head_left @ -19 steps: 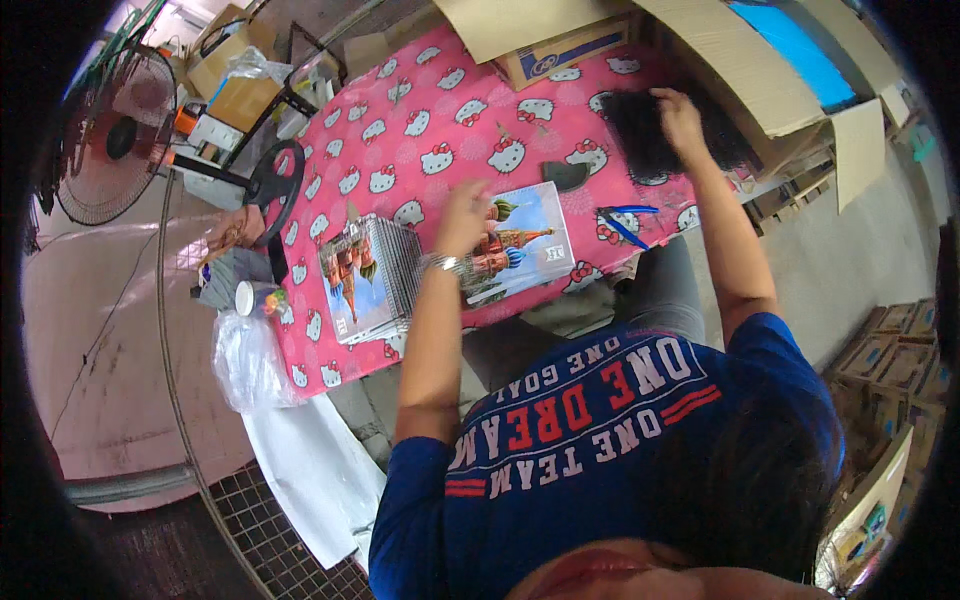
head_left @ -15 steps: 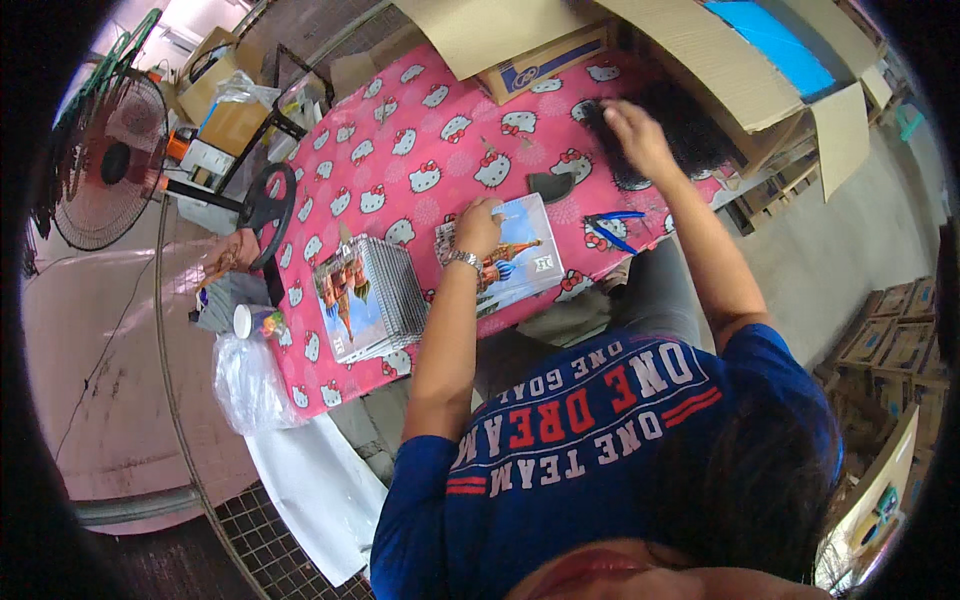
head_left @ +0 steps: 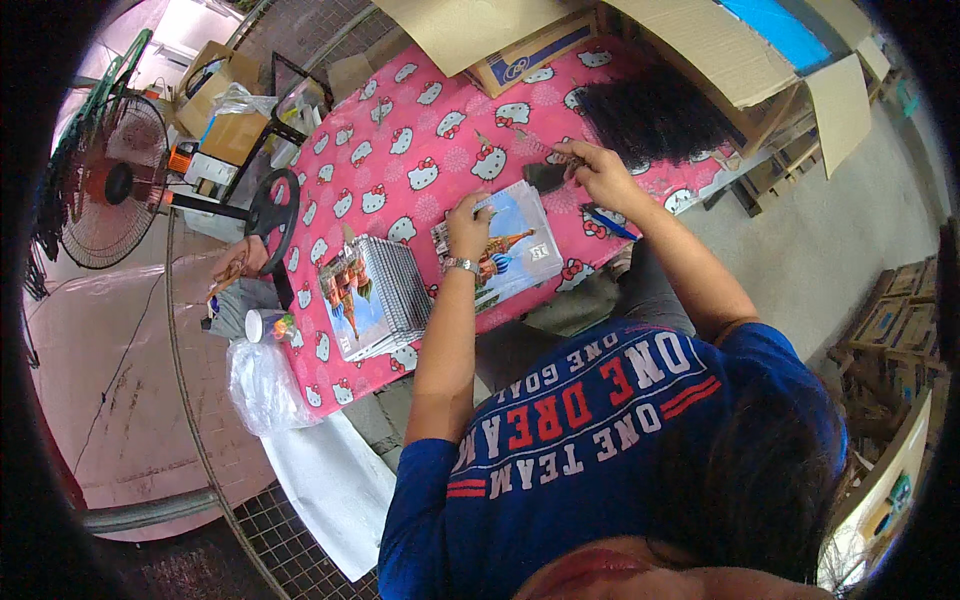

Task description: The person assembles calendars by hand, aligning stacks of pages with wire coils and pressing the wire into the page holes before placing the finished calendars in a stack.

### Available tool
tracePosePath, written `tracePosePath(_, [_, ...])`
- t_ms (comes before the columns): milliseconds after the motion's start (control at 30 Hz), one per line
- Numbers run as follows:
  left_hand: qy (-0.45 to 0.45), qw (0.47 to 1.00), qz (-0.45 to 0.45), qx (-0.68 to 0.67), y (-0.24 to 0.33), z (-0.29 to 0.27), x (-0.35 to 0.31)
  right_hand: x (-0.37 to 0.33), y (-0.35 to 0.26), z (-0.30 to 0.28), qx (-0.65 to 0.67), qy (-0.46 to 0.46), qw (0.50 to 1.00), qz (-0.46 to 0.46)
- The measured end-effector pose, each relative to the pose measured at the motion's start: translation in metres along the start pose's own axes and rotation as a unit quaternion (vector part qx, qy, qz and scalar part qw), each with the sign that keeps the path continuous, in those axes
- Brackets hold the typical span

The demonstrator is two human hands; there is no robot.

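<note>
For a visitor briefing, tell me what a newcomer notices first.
The bright pink cartoon-cat tablecloth leaps out mid-picture. On its near side, two notebook stacks sit side by side. A bristly black heap lies at its far right, and a caged fan stands upper left.

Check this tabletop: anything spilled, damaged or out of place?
Nothing looks clearly spilled or damaged. The black pile at the table's far right looks untidy: its edge is ragged, unlike the neat notebook stack at left.

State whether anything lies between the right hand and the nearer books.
A dark flat piece lies between the right hand and that book stack, by its far right corner, seemingly low enough to reach over.
</note>
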State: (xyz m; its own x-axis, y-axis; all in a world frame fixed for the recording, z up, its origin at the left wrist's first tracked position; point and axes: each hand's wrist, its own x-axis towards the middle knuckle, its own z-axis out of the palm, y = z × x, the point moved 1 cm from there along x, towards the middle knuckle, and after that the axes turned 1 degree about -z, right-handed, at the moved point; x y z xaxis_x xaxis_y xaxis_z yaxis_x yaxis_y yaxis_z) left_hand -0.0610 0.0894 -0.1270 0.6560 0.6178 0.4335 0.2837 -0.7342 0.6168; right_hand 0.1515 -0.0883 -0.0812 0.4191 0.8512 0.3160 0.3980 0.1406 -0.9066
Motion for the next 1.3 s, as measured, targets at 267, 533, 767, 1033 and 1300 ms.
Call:
tracePosePath(267, [-0.025,0.994,0.095,0.047,0.088,-0.083,-0.004,-0.009,-0.059,-0.008,-0.042,-0.068,0.991,-0.112])
tracePosePath(533, [-0.018,0.984,0.136,0.115,0.112,-0.090,-0.022,-0.007,-0.074,0.016,-0.035,-0.114,0.972,-0.203])
tracePosePath(767, [-0.004,0.981,0.138,0.136,0.131,-0.065,-0.025,-0.018,-0.077,0.018,-0.005,-0.135,0.979,-0.153])
tracePosePath(1033, [-0.035,0.972,0.156,0.173,0.140,-0.061,-0.024,-0.027,-0.096,0.022,0.005,-0.148,0.989,-0.007])
tracePosePath(1300, [-0.054,0.968,0.166,0.181,0.145,-0.063,-0.031,-0.026,-0.100,0.026,-0.078,-0.134,0.984,-0.089])
